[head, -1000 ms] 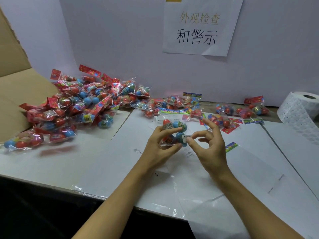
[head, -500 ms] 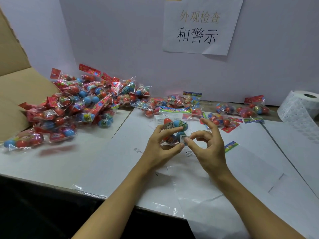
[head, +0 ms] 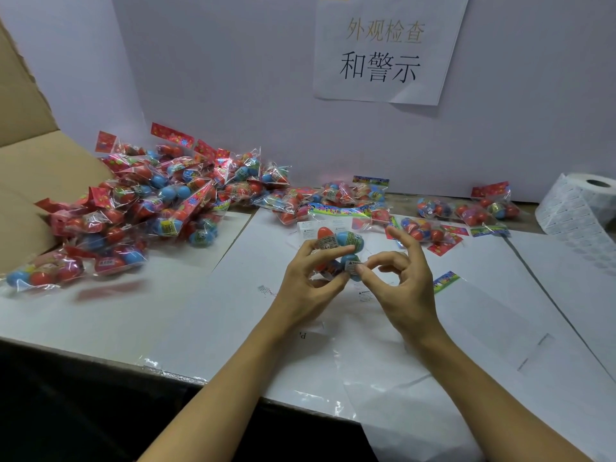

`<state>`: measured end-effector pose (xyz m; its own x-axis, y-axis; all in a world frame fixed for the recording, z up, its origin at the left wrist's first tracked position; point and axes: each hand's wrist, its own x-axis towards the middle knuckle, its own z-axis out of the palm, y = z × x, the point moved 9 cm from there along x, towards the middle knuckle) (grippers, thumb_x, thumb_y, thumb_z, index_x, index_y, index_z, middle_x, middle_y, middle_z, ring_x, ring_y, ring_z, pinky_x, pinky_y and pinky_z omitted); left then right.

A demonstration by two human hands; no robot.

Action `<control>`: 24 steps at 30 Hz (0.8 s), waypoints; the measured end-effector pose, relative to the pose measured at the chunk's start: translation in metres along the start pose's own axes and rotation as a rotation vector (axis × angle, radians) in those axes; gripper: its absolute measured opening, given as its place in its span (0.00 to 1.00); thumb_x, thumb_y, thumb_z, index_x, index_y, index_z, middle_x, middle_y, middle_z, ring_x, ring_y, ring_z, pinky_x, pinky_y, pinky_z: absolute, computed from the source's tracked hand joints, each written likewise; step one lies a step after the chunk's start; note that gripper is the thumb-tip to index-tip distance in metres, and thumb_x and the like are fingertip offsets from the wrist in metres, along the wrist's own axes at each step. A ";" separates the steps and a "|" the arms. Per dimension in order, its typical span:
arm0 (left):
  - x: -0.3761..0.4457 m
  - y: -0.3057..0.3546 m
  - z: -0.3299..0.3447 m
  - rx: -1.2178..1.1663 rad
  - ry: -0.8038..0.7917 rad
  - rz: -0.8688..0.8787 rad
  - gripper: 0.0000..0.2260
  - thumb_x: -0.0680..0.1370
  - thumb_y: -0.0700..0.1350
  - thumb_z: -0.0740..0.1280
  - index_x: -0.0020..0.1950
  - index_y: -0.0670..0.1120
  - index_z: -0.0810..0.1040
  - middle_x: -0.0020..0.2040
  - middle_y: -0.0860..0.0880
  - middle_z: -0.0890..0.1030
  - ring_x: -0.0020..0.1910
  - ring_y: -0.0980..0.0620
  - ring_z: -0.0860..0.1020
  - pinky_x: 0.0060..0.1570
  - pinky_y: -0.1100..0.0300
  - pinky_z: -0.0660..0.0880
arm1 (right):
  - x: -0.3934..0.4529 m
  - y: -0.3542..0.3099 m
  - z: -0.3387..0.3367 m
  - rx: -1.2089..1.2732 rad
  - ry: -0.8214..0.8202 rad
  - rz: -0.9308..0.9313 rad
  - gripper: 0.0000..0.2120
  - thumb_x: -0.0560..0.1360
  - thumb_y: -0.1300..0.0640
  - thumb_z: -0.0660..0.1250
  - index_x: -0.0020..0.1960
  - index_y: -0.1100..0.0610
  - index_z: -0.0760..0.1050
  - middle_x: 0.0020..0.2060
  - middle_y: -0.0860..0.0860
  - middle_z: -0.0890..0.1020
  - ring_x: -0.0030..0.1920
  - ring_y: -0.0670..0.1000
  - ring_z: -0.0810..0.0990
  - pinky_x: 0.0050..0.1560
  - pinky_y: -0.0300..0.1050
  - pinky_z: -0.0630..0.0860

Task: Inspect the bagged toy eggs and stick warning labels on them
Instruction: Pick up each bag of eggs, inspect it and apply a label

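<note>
In the head view, a clear plastic bag of red and blue toy eggs is held above the white paper-covered table by the left hand, whose fingers are curled round it. A small white warning label is pressed onto a blue egg by the right hand, thumb and forefinger pinched at the label, the other fingers raised and spread. The label would best be smoothed flat from one edge while the bag is kept taut. Open room is found on the bare paper toward the near table edge. A heap of bagged eggs lies to the left, scattered bags behind, and a white roll of labels at the far right.
</note>
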<state>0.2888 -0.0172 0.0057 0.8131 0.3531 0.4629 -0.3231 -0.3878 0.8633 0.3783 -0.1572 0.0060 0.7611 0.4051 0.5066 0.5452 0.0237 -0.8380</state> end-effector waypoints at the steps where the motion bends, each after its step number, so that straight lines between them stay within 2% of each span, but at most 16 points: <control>1: 0.000 0.000 0.000 -0.001 0.002 0.004 0.20 0.78 0.37 0.74 0.62 0.60 0.80 0.66 0.48 0.74 0.57 0.59 0.80 0.52 0.65 0.81 | 0.000 0.000 -0.001 0.001 0.009 0.004 0.34 0.72 0.56 0.78 0.71 0.43 0.64 0.42 0.42 0.85 0.53 0.48 0.83 0.60 0.45 0.78; 4: 0.001 0.001 -0.002 -0.011 0.023 0.016 0.18 0.79 0.40 0.74 0.61 0.61 0.80 0.64 0.50 0.74 0.57 0.58 0.80 0.50 0.66 0.80 | 0.000 0.001 -0.003 0.007 0.037 0.012 0.32 0.74 0.57 0.76 0.70 0.43 0.65 0.44 0.45 0.85 0.53 0.49 0.83 0.59 0.49 0.80; 8: 0.002 -0.003 -0.005 -0.059 0.060 0.005 0.14 0.80 0.40 0.72 0.60 0.58 0.82 0.63 0.47 0.75 0.60 0.47 0.80 0.52 0.55 0.84 | 0.002 0.001 -0.007 0.028 0.064 0.028 0.31 0.73 0.58 0.76 0.70 0.43 0.65 0.43 0.45 0.85 0.53 0.50 0.83 0.59 0.52 0.80; 10: 0.002 -0.003 -0.005 -0.051 0.062 -0.001 0.14 0.79 0.41 0.72 0.60 0.59 0.82 0.63 0.48 0.75 0.61 0.44 0.80 0.52 0.53 0.84 | 0.002 0.001 -0.008 0.036 0.073 0.040 0.32 0.73 0.57 0.77 0.70 0.44 0.65 0.44 0.45 0.85 0.53 0.50 0.83 0.59 0.51 0.80; 13: 0.001 -0.002 -0.004 -0.045 0.057 -0.002 0.15 0.79 0.42 0.72 0.60 0.59 0.82 0.64 0.47 0.75 0.61 0.44 0.80 0.52 0.54 0.84 | 0.001 0.000 -0.007 0.037 0.075 0.048 0.32 0.73 0.57 0.77 0.70 0.43 0.64 0.43 0.43 0.85 0.52 0.48 0.83 0.57 0.48 0.80; 19: 0.001 -0.001 -0.004 -0.027 0.050 0.008 0.17 0.78 0.39 0.73 0.60 0.59 0.81 0.64 0.46 0.75 0.58 0.48 0.81 0.52 0.63 0.82 | 0.000 -0.002 -0.007 0.042 0.069 0.057 0.35 0.73 0.61 0.76 0.72 0.46 0.61 0.43 0.49 0.84 0.51 0.51 0.83 0.58 0.49 0.80; 22: 0.002 0.000 -0.006 -0.056 0.065 0.010 0.16 0.78 0.41 0.73 0.60 0.60 0.82 0.63 0.49 0.75 0.55 0.49 0.81 0.51 0.62 0.82 | 0.001 -0.002 -0.008 0.016 0.086 0.075 0.35 0.73 0.61 0.76 0.73 0.47 0.62 0.44 0.50 0.84 0.52 0.52 0.83 0.58 0.48 0.79; 24: 0.002 -0.001 -0.008 -0.066 0.078 -0.001 0.15 0.78 0.42 0.73 0.60 0.60 0.82 0.63 0.50 0.75 0.54 0.50 0.80 0.52 0.60 0.83 | 0.001 -0.002 -0.011 0.008 0.113 0.069 0.33 0.75 0.60 0.75 0.73 0.49 0.63 0.45 0.50 0.84 0.51 0.50 0.82 0.57 0.43 0.79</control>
<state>0.2874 -0.0094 0.0073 0.7741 0.4199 0.4737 -0.3551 -0.3315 0.8741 0.3817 -0.1672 0.0102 0.8314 0.3009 0.4671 0.4879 0.0069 -0.8729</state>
